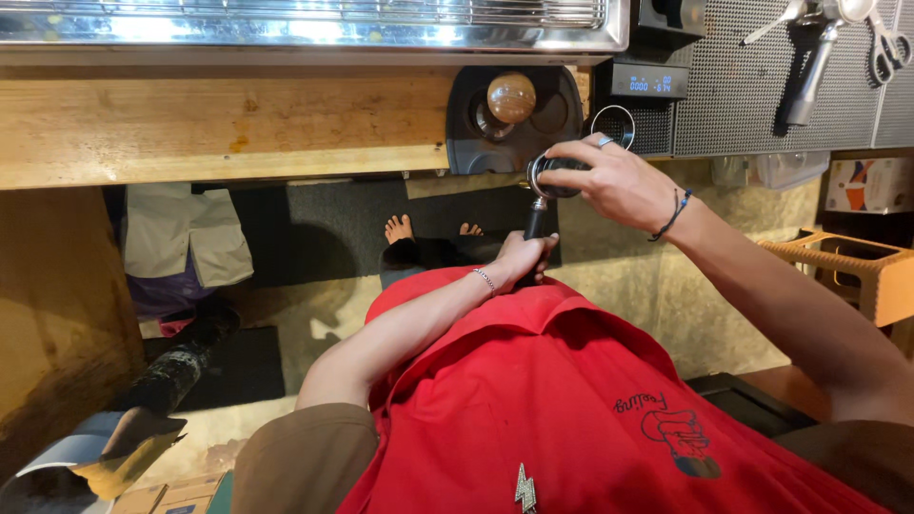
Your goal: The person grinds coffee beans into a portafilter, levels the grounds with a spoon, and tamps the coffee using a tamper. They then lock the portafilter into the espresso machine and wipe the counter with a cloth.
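My left hand (524, 257) grips the black handle of a metal portafilter (540, 205), holding it out in front of my red apron (552, 400). Over the portafilter's round basket rests my right hand (609, 176), its fingers curled around the rim. A bracelet is on each wrist and a ring on the right hand. Just beyond the basket, a tamper with a round wooden knob (511, 96) stands on a black tamping station (495, 133) at the counter's edge.
A wooden counter (219, 124) runs across the top, with a steel machine tray above it. A small digital scale (647, 84) sits right of the tamping station. Tools hang on a perforated panel (809, 57). My bare feet (400, 228) show below. An orange crate (857, 266) stands at right.
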